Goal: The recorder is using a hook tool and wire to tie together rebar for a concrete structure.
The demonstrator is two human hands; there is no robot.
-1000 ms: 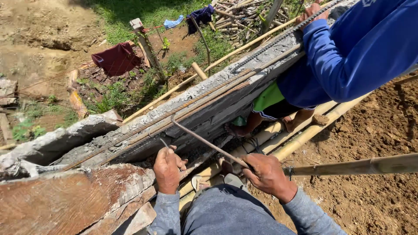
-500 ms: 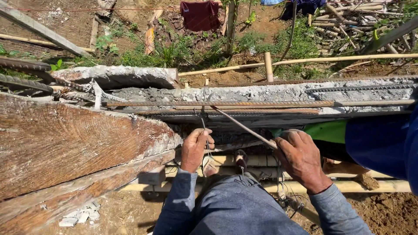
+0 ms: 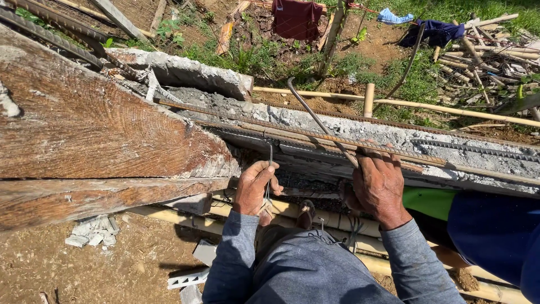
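My left hand [image 3: 254, 188] pinches a thin piece of tie wire [image 3: 270, 155] that runs up to the rusty rebar [image 3: 315, 134] lying along the top of the concrete beam [image 3: 337, 128]. My right hand [image 3: 378, 186] grips a bent steel rod [image 3: 315, 115] whose hooked end rises above the beam and points away from me. Both hands sit just below the beam's near edge, a short gap apart. My grey sleeves and grey trousers fill the bottom of the view.
Rough wooden formwork boards [image 3: 84, 141] stand at the left. Bamboo scaffold poles [image 3: 292, 211] run under my feet. Another person in a blue top and green shorts [image 3: 489, 225] is at the right. Grass, cloths and stacked sticks lie beyond the beam.
The view swung left and tilted. My right hand has raised the bent rod so its hook stands above the beam. My left hand keeps hold of the wire.
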